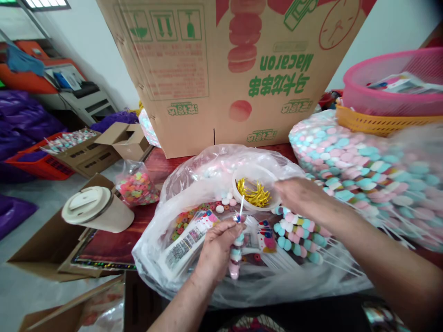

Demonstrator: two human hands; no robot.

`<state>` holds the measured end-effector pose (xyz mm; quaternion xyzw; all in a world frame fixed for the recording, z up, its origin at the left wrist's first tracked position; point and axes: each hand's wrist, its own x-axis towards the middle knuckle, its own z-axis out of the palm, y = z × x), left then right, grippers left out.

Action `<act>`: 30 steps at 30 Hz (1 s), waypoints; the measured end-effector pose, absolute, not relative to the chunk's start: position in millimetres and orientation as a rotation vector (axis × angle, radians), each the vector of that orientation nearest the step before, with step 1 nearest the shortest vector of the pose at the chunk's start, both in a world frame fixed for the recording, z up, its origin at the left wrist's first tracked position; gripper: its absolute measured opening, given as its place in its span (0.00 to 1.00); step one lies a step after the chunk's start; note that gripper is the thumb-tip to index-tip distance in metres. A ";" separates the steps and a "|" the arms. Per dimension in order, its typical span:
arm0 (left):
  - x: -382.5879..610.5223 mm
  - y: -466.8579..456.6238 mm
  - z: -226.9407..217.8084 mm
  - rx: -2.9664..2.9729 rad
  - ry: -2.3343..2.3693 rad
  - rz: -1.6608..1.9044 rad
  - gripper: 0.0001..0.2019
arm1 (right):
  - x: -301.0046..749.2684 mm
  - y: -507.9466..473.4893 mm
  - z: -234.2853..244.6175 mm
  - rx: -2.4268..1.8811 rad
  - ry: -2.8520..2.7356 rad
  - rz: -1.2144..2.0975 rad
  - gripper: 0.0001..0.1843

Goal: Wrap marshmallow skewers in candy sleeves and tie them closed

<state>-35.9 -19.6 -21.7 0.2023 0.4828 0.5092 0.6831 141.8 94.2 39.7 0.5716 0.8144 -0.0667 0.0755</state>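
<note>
My left hand [221, 240] is closed around the neck of a wrapped marshmallow skewer [236, 256], whose plastic wrapper has a printed top. The skewer's white stick points up and its pale pink and blue sweets hang below my fingers. At the right rim of a white bowl [238, 173] is my right hand [294, 196], its fingers blurred and partly turned away. Gold twist ties [256, 192] lie in the bowl. Several unwrapped marshmallow skewers [299, 235] rest to the right. Printed flat wrappers [187, 242] lie left of my left hand, near loose ring-shaped sweets [183, 221].
A clear plastic sheet [152, 249] covers the work area. Behind it stands a large cardboard box [207, 124]. To the left are a lidded cup [114, 214] and a bag of coloured rings [138, 184]. Bagged skewers [346, 157] and a pink basket [363, 99] stand right.
</note>
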 end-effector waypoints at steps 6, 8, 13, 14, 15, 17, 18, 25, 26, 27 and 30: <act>-3.7 -13.3 -15.2 0.401 0.822 1.202 0.13 | 139.7 2.4 9.2 1.750 2.629 -0.689 0.13; -2.2 -13.9 -14.0 0.359 0.851 1.257 0.13 | 142.0 -6.3 0.5 1.686 2.744 -0.963 0.13; -2.9 -22.4 -13.6 0.450 0.968 1.235 0.13 | 139.5 -5.1 -9.6 1.773 2.511 -2.106 0.14; -2.5 -24.5 -14.1 0.472 0.987 1.231 0.14 | 135.9 -5.6 -12.8 1.796 2.323 -2.309 0.16; -2.1 -26.4 -14.7 0.494 1.010 1.216 0.14 | 132.2 -6.7 -16.6 1.823 2.155 -2.460 0.17; -1.8 -29.6 -16.7 0.537 1.065 1.152 0.15 | 128.2 -9.7 -23.6 1.874 1.973 -2.598 0.20; -1.9 -30.7 -17.8 0.557 1.089 1.109 0.16 | 129.1 -11.1 -25.8 1.894 1.968 -2.597 0.20; 3.9 -26.5 -19.3 0.557 1.174 1.040 0.17 | 157.3 -18.0 -9.1 2.170 2.734 -1.897 0.12; 5.8 -25.6 -18.9 0.561 1.167 1.062 0.14 | 156.4 -18.9 -7.5 2.078 2.806 -1.873 0.11; 7.4 -25.0 -18.8 0.568 1.149 1.094 0.11 | 153.9 -19.4 -7.3 1.983 2.857 -1.865 0.10; 7.3 -25.7 -20.1 0.630 1.100 1.123 0.07 | 143.3 -18.5 -13.2 1.823 2.882 -1.924 0.09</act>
